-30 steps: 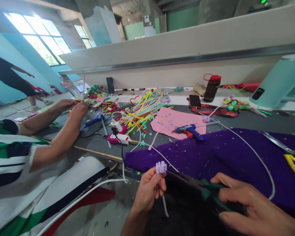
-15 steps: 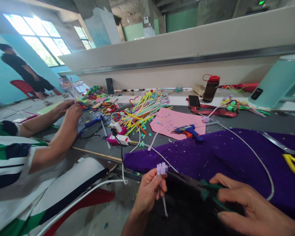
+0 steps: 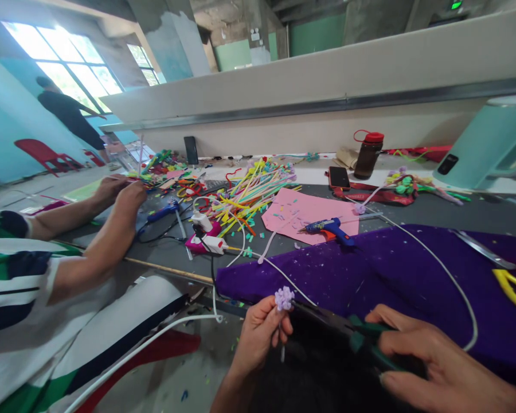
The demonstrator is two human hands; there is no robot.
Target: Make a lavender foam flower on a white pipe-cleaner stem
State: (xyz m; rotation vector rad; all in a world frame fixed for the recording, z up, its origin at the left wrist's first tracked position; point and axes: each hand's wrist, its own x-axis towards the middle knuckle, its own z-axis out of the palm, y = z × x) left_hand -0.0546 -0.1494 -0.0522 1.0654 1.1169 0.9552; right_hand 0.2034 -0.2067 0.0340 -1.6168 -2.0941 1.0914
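My left hand pinches a thin pale stem topped by a small lilac fuzzy flower, held upright near the table's front edge. My right hand grips the green handles of dark pliers, whose jaws reach left to the stem just under the flower head. Both hands hover over my dark lap, in front of a purple cloth.
A blue glue gun lies on pink paper. A heap of coloured pipe cleaners, a white power strip, a phone and a brown bottle stand behind. A co-worker's hands work at left. Yellow-handled scissors lie right.
The stem below my left hand looks shorter now. The co-worker's hands shifted slightly, and a person in the background walked to the right past the window.
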